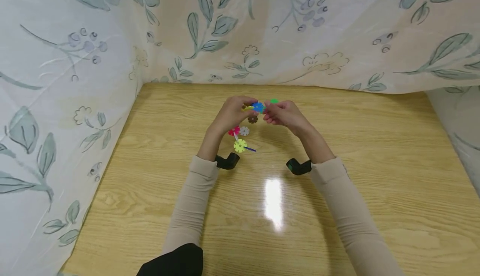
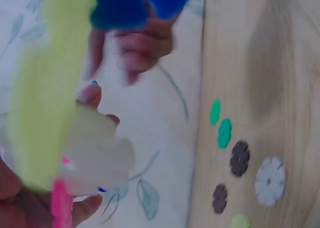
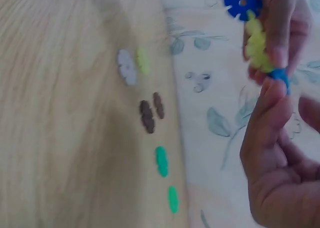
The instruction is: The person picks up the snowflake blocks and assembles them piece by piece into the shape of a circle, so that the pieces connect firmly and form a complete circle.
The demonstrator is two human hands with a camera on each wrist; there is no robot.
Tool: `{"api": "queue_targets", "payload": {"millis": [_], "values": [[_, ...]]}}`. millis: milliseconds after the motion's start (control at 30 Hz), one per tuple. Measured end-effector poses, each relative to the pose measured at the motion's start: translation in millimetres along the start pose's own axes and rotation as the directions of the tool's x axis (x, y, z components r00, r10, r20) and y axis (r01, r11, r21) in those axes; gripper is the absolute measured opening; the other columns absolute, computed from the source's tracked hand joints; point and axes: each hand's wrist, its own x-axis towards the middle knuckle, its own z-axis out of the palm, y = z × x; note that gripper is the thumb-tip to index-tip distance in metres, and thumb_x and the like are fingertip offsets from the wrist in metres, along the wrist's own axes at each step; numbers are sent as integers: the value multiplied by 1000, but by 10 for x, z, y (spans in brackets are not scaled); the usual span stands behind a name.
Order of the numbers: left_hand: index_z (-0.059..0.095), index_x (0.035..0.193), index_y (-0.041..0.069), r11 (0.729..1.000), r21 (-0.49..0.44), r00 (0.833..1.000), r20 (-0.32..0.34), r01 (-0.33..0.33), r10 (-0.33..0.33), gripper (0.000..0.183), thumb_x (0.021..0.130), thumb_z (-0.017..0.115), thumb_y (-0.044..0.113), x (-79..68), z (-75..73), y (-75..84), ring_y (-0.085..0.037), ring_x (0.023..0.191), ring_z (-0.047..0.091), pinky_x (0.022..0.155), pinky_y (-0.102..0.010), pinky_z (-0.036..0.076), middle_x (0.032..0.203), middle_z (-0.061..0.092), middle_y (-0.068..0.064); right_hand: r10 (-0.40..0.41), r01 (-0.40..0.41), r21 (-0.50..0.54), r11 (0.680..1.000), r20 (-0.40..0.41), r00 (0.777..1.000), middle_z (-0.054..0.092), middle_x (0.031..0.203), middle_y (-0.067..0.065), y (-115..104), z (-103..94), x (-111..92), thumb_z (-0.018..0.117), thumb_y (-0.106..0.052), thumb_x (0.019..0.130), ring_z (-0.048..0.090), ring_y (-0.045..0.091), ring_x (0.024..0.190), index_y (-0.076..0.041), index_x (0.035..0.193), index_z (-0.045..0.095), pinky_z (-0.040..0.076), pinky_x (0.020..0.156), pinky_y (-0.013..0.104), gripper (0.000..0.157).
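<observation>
The surface [image 1: 375, 176] reaches out ahead of me, with the cloth [image 1: 270, 38] behind it at 12 o'clock and alongside at 9. Over its far half is my left hand [image 1: 232, 112], with my right hand [image 1: 286, 115] at its 3 o'clock — the held disc [image 1: 258, 106] sits between them. From under my left hand the joined discs [image 1: 233, 131] run towards 6 o'clock; their near disc [image 1: 240, 145] has an end disc [image 1: 250, 149] between its 3 and 4. Just beside the joined discs, at 3 o'clock, a loose disc [image 1: 245, 131] lies on the surface. A second disc [image 1: 253, 119] is at that one's 1 o'clock, and a third disc [image 1: 274, 101] farther out at 2 — just behind my right hand.
</observation>
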Motion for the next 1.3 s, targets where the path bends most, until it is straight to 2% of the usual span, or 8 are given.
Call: {"api": "queue_targets", "payload": {"millis": [100, 233, 300, 467, 567, 867, 1133, 1300], "values": [[60, 121, 5, 999, 43, 999, -38, 18, -16, 37, 87, 63, 19, -9, -77, -21, -21, 115, 55, 98, -34, 43, 124, 60, -8, -58, 51, -263, 963, -20, 998, 67, 81, 14, 91, 61, 35, 56, -20, 92, 65, 21, 72, 10, 102, 63, 54, 68, 29, 32], [61, 120, 4, 998, 46, 998, -60, 34, -31, 38, 86, 65, 19, -19, -151, -22, -22, 114, 54, 97, -37, 43, 123, 61, -9, -120, 125, -629, 768, 50, 992, 65, 95, 23, 193, 276, 122, 62, -13, 86, 64, 31, 82, 8, 103, 63, 52, 72, 38, 28], [61, 120, 4, 999, 37, 997, -65, 34, -32, 38, 85, 65, 19, -22, -165, -15, -22, 114, 55, 97, -38, 43, 122, 61, -9, -127, 154, -700, 697, 90, 988, 64, 96, 22, 225, 398, 184, 65, -14, 84, 61, 29, 81, 9, 101, 62, 51, 73, 38, 29], [62, 118, 3, 999, 33, 997, -77, 14, -11, 37, 85, 66, 19, -23, -164, 6, -21, 110, 56, 96, -38, 43, 118, 63, -9, -104, 116, -782, 613, 66, 992, 62, 85, 14, 270, 602, 324, 73, -19, 79, 52, 21, 71, 4, 87, 60, 47, 67, 34, 27], [62, 117, 3, 999, 33, 997, -78, 13, -10, 36, 85, 66, 18, -22, -162, 16, -22, 109, 56, 96, -39, 43, 117, 64, -10, -85, 93, -784, 613, 52, 995, 62, 83, 13, 270, 658, 363, 73, -18, 78, 52, 19, 69, 4, 82, 60, 47, 64, 30, 26], [62, 118, 3, 999, 44, 997, -75, 8, -5, 37, 86, 65, 19, -30, -163, 32, -22, 110, 56, 96, -38, 44, 119, 63, -10, -43, 90, -717, 691, 83, 996, 59, 86, 14, 253, 690, 352, 74, -8, 76, 54, 22, 74, 5, 89, 59, 46, 66, 29, 23], [62, 118, 3, 999, 42, 997, -82, 20, -17, 36, 85, 65, 19, -51, -165, 33, -20, 109, 56, 94, -34, 44, 117, 64, -9, -78, 166, -760, 629, 151, 985, 58, 91, 14, 249, 704, 338, 64, 5, 73, 46, 20, 79, 4, 93, 60, 43, 68, 29, 20], [61, 119, 3, 998, 49, 997, -71, 31, -27, 37, 86, 65, 18, -58, -174, 22, -21, 109, 56, 93, -35, 45, 119, 63, -9, -64, 138, -739, 660, 128, 990, 56, 89, 12, 285, 669, 293, 66, 2, 72, 46, 20, 75, 3, 94, 56, 42, 65, 30, 24]]}}
